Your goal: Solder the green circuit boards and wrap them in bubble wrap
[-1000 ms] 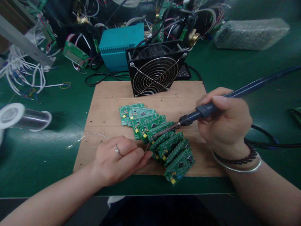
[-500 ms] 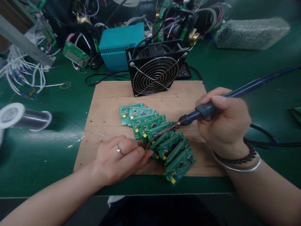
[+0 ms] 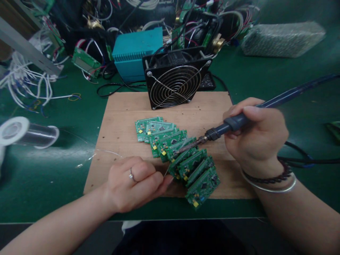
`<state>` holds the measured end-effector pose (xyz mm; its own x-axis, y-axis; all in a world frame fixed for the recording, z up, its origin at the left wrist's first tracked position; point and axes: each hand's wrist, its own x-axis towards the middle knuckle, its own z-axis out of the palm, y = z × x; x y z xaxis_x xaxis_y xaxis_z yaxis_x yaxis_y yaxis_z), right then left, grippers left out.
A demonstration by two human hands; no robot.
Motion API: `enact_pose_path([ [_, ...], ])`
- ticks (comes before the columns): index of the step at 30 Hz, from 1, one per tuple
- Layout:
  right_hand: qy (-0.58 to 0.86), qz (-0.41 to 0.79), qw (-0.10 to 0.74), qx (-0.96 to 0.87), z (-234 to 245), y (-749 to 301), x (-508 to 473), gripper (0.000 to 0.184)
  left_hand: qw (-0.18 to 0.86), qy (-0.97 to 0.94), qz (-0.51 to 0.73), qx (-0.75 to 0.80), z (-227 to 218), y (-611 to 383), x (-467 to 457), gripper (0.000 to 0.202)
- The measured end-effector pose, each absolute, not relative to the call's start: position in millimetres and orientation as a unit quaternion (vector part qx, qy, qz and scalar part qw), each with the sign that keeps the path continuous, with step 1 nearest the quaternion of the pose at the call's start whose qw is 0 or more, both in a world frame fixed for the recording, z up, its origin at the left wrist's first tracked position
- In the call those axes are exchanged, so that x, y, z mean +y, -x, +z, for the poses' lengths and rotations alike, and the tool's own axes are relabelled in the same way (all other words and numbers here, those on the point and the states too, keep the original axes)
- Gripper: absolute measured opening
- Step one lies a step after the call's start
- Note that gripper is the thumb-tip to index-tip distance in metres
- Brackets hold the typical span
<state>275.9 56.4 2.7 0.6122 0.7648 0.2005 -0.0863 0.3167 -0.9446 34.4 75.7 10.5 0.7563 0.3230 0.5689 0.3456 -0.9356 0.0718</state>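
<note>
Several green circuit boards point(image 3: 172, 142) lie overlapped in a slanting row on a brown board point(image 3: 119, 109). My right hand point(image 3: 256, 136) is closed round the dark blue handle of a soldering iron point(image 3: 236, 123). The iron's tip reaches down over the boards in the middle of the row, and smoke drifts up beside it. My left hand point(image 3: 138, 184) pinches a thin solder wire point(image 3: 166, 169), whose end points up at the boards near the tip. Whether wire and tip touch cannot be made out. A ring sits on the left hand.
A solder spool point(image 3: 39, 134) lies at left, its wire trailing across. A black fan with a wire guard point(image 3: 175, 85) stands behind the boards, beside a teal box point(image 3: 138, 46). White cables point(image 3: 29, 81) and a bubble-wrapped package point(image 3: 284, 39) lie farther out.
My right hand and the iron have shifted slightly right, the tip a little up and right. My left hand has drawn slightly down. More smoke shows by the tip.
</note>
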Motion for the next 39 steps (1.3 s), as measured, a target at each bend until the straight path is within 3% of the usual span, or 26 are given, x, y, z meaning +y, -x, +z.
enact_pose_path([
  [39,0.537,0.294,0.722,-0.322,5.0,-273.9,56.5,0.016,0.019,0.931,-0.302,-0.205,6.6,-37.3,73.5,0.018],
])
